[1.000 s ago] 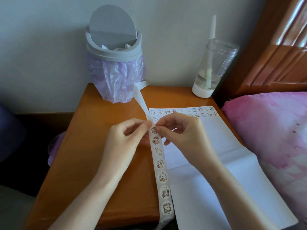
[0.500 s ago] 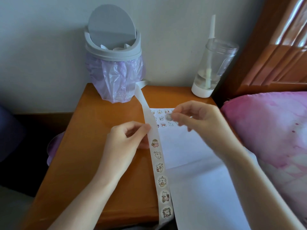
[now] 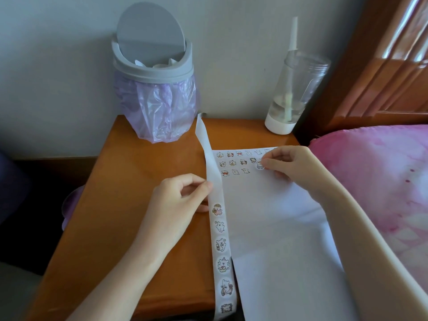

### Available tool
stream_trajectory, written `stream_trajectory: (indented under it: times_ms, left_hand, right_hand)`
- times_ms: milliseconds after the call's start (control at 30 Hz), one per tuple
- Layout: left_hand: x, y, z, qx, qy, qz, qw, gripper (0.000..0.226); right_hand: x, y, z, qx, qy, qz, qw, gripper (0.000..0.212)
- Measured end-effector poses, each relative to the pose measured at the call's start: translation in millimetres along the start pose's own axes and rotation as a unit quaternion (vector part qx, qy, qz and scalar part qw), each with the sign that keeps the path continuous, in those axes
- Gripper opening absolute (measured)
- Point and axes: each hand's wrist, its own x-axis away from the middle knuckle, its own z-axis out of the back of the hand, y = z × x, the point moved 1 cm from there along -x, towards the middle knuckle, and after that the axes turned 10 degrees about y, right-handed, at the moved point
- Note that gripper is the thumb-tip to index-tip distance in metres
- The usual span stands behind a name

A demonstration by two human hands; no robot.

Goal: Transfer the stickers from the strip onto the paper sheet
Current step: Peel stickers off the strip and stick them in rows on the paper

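- At the far corner of the paper sheet (image 3: 278,228), placed stickers (image 3: 232,162) already fill two rows and part of a third.
- The right hand (image 3: 291,165) has its grip pinching one sticker (image 3: 259,165) at the sheet, beside those rows.
- The left hand (image 3: 176,205) has its grip pinching the strip (image 3: 220,230) on the table (image 3: 139,205); at least six wait there.

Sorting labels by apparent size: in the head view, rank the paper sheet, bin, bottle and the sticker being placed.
White paper sheet (nearest, so flattered)
Grey swing-lid bin with purple liner
Clear plastic bottle with white base
Small round sticker pinched by the right hand
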Motion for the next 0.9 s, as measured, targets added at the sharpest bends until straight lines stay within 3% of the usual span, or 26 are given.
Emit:
stream_trajectory:
  times_ms: [500, 900]
  left_hand:
    - [0.4, 0.4, -0.4, -0.029, 0.009, 0.0, 1.0, 0.016]
    - [0.6, 0.5, -0.3, -0.04, 0.011, -0.002, 0.999, 0.016]
  right_hand:
    - [-4.1, 6.0, -9.6, 0.052, 0.017, 0.058, 0.997, 0.006]
    - [-3.0, 5.3, -11.4, 0.059, 0.026, 0.058, 0.996, 0.003]
